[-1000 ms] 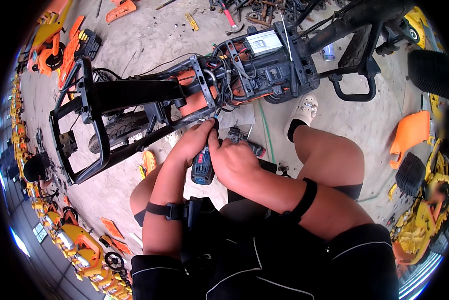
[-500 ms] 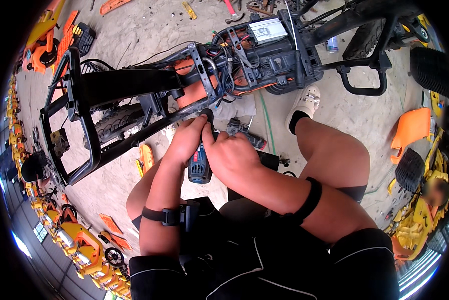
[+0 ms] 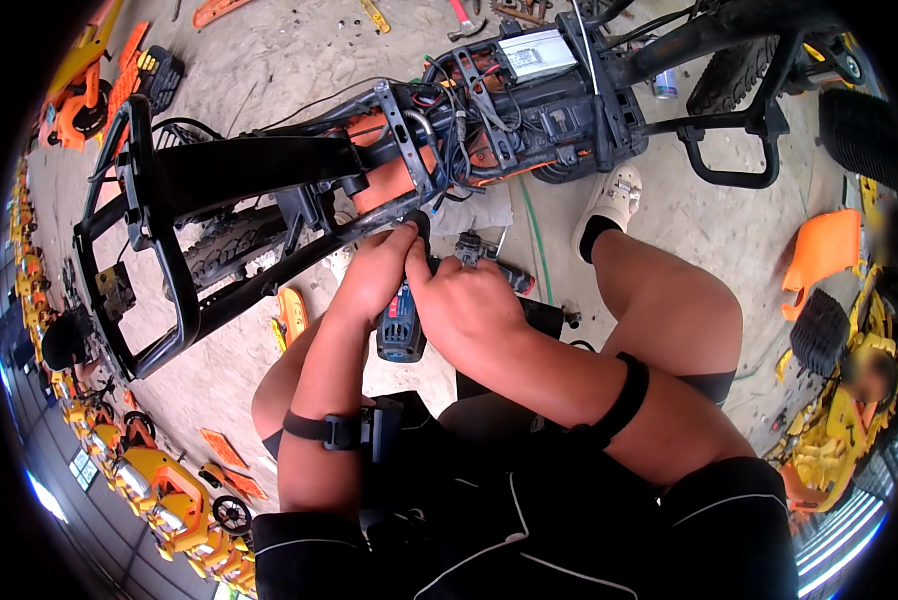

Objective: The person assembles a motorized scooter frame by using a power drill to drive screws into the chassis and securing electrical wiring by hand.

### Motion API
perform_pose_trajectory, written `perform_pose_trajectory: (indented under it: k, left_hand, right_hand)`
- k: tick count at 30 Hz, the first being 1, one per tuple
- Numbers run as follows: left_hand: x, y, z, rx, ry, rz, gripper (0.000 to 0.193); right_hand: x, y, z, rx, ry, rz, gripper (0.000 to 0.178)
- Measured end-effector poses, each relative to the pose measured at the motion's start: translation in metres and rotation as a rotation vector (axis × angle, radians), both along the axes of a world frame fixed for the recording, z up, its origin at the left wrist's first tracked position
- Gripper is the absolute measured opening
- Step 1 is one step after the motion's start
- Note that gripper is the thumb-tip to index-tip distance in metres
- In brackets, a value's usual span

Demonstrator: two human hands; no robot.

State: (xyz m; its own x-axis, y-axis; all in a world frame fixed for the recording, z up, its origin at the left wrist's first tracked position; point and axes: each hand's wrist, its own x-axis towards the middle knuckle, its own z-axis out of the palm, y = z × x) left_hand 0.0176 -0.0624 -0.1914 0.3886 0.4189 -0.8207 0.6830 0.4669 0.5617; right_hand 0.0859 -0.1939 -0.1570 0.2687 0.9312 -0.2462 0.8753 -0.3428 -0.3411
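My left hand (image 3: 373,272) and my right hand (image 3: 472,308) are closed together round a blue and black power tool (image 3: 402,330). Its vented blue end points back toward me, while its black end rises above my fingers beside the lower tube of a black vehicle frame (image 3: 299,262). Whether that end touches the tube I cannot tell, and my fingers cover the tool's middle. The frame lies across the floor in front of me, with an orange part, a bundle of cables (image 3: 459,125) and a silver box (image 3: 535,57) on it.
A second power tool (image 3: 479,250) lies just beyond my right hand. My shoe (image 3: 612,205) stands near the frame's right part. Farther out are a hammer (image 3: 464,20), a spray can (image 3: 665,84), an orange panel (image 3: 825,250) and rows of yellow vehicles (image 3: 159,490) at left.
Both hands keep their grip on the power tool, which has shifted very slightly upward in view. The frame's left end appears slightly lower.
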Motion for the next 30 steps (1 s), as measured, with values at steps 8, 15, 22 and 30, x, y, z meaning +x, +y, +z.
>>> perform_pose_trajectory:
  k: [8,15,22,30]
  left_hand:
    - [0.000,0.002,0.006,-0.040,0.025,-0.027,0.041]
    - [0.001,0.003,0.009,-0.012,0.037,-0.067,0.042]
    - [-0.007,0.004,0.000,0.010,-0.012,-0.056,0.043]
    - [0.001,0.001,0.009,0.033,0.035,-0.076,0.045]
  right_hand:
    - [-0.001,0.000,0.000,-0.012,-0.008,0.018,0.057]
    - [0.000,0.001,0.003,-0.016,0.003,0.016,0.059]
    - [-0.002,0.000,0.002,0.002,0.008,0.019,0.060]
    - [-0.001,-0.002,0.000,-0.008,-0.005,0.016,0.058]
